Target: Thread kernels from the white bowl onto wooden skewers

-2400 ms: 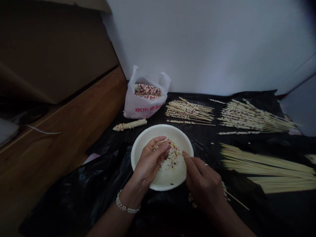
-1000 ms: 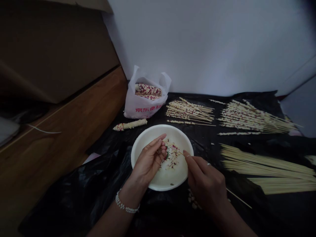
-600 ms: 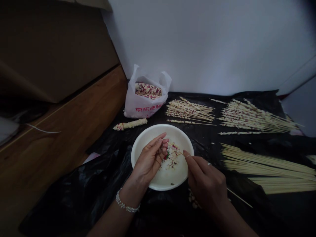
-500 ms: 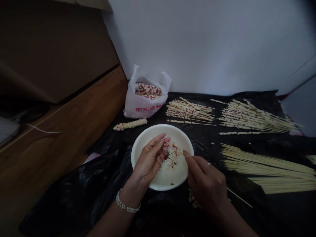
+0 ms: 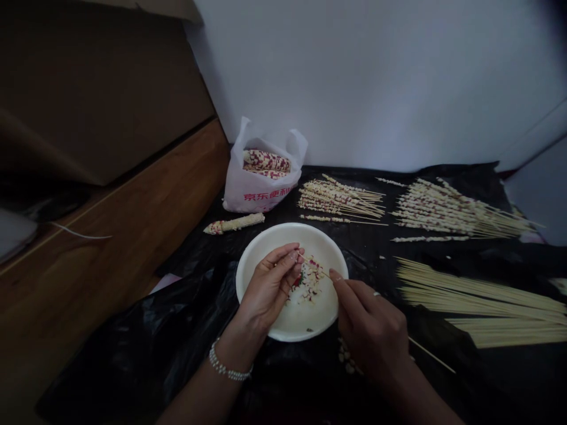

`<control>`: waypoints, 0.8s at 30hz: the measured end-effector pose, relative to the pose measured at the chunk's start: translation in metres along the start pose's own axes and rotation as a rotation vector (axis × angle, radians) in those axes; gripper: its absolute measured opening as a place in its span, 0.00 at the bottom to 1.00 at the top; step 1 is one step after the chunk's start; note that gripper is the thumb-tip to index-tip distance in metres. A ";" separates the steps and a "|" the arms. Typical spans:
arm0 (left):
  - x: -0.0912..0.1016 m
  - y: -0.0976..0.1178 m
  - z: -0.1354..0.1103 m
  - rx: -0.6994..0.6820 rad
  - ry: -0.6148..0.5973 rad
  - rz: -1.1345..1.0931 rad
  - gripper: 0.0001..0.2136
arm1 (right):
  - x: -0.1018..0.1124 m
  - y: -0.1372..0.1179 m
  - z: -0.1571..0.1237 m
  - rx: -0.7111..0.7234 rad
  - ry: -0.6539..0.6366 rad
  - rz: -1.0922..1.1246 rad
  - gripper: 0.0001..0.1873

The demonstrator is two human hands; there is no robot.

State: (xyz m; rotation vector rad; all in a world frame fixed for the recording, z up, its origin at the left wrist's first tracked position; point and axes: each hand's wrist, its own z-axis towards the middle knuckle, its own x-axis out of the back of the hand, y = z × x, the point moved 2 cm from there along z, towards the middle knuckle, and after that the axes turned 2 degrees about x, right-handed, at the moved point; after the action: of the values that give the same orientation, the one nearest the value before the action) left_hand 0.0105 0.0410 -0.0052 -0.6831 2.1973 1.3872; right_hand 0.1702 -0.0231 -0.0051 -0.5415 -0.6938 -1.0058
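My right hand (image 5: pixel 372 321) is closed on a thin wooden skewer (image 5: pixel 326 275), whose back end sticks out behind the hand. The skewer slants over a white bowl (image 5: pixel 248 295), its front end at the fingertips of my left hand (image 5: pixel 272 283). Thumb and finger of that hand are pinched together at the tip; whatever they hold is too small to make out. Loose corn kernels (image 5: pixel 311 290), cream and dark red, lie in the bowl below the skewer.
Behind the bowl stands a plastic bag (image 5: pixel 239 189) of speckled corn cobs (image 5: pixel 268 160). A mostly stripped cob (image 5: pixel 241 222) lies before it. Kernel-threaded skewers (image 5: pixel 339 198) form two piles at the back right. Bare skewers (image 5: pixel 465 295) lie at right on black plastic sheeting (image 5: pixel 177 336).
Both hands stay over the bowl in nearly the same pose. The left fingertips have shifted very slightly at the skewer's tip.
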 end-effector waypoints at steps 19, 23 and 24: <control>-0.002 -0.002 0.001 0.142 -0.038 -0.156 0.08 | 0.001 -0.001 0.001 -0.016 -0.031 -0.019 0.15; -0.003 -0.001 0.000 0.159 0.005 -0.187 0.07 | 0.001 -0.001 0.001 -0.009 -0.030 -0.037 0.16; -0.003 -0.001 0.000 0.162 0.012 -0.195 0.07 | 0.001 -0.001 0.001 -0.008 -0.028 -0.036 0.16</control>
State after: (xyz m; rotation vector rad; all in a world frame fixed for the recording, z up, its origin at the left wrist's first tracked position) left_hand 0.0141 0.0415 -0.0042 -0.8223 2.1584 1.0975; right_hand 0.1692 -0.0231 -0.0034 -0.5523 -0.7265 -1.0371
